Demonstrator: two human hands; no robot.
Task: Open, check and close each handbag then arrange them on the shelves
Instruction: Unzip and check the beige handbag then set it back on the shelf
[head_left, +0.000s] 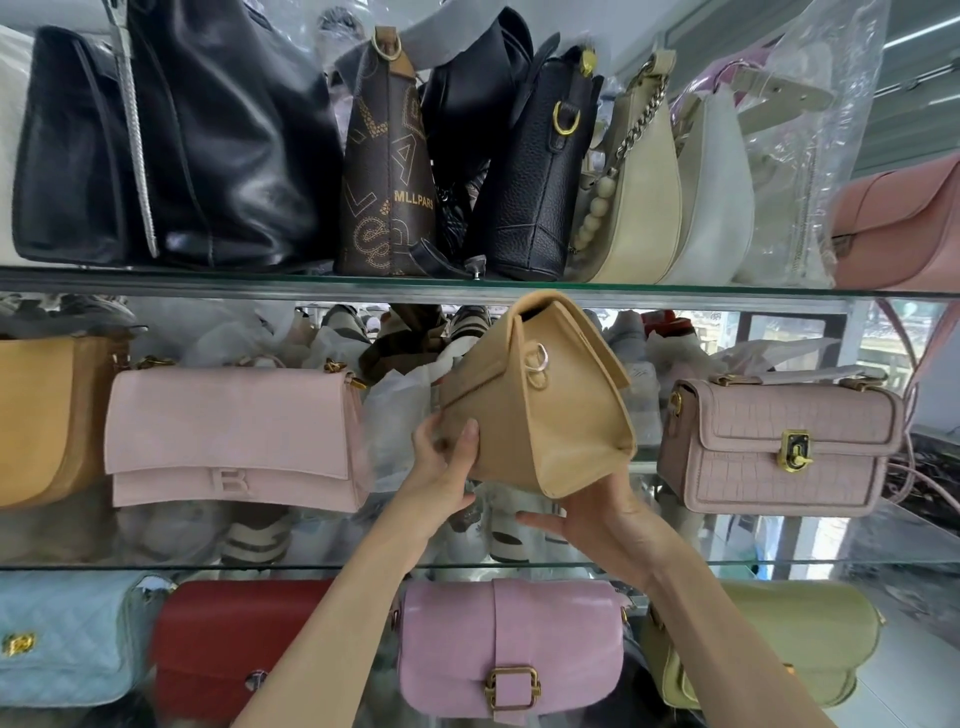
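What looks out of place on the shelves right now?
Only the tan handbag: held tilted, end-on, in the middle-shelf gap by left hand and right hand. The top shelf's black bags lean, crowded together.

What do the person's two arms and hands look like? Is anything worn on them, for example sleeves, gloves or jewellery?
Both forearms are bare as far as the picture shows; no sleeves reach into view. The left hand and the right hand wear no gloves. No watch, bracelet or ring is visible on the wrists or on the fingers that show. The nails that show look short and unpainted.
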